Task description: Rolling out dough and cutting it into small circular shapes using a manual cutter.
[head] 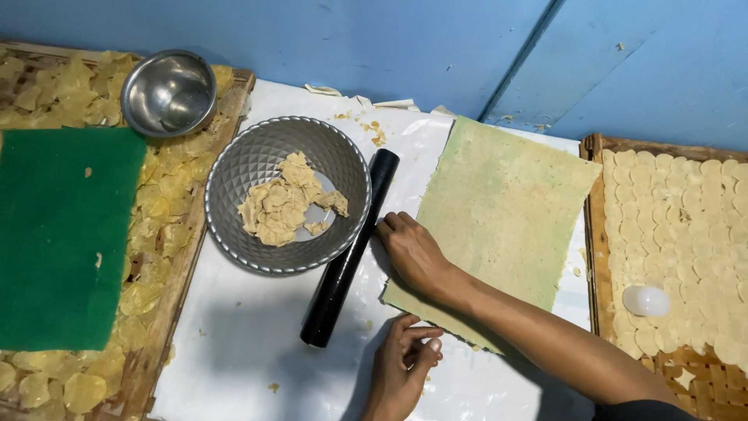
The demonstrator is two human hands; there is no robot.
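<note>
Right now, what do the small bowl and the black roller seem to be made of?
Small bowl: probably stainless steel, because it is shiny and reflective. Black roller: a smooth, glossy tube, maybe plastic or wrapped in film; I cannot tell which.

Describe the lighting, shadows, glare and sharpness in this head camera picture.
Head view: soft, even light; the small steel bowl shows bright glare; the hands and forearm cast a broad dim shadow on the white sheet; the rolled dough sheet and black rolling pin are sharp, without motion blur.
</note>
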